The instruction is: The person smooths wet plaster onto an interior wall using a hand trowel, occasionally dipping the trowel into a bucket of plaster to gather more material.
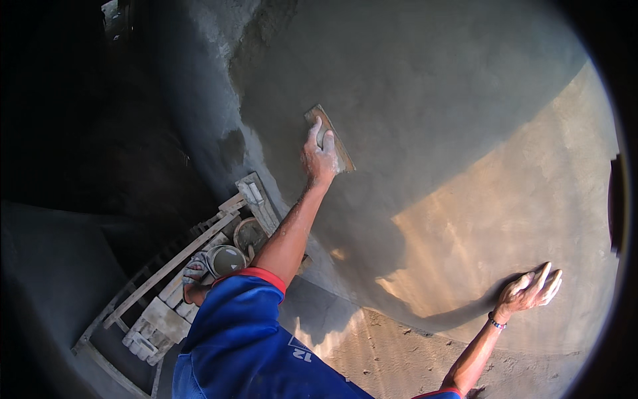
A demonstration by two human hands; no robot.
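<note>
Low left, a wooden scaffold frame (166, 279) carries two mortar pans (226, 259). Left hand (319, 154) closed on a wooden float (330, 138) pressed flat to the grey plastered wall (425, 86), long axis running upper-left to lower-right, open wall all round. Right hand (531, 289) empty, fingers spread flat against the sunlit patch.

You hold a flat wooden float (330, 138) pressed face-on against the wet grey plaster wall (425, 80). The float is a narrow, plaster-smeared rectangle, tilted with its upper end leaning left. It sits on the shaded part of the wall, near its rough left edge.
</note>
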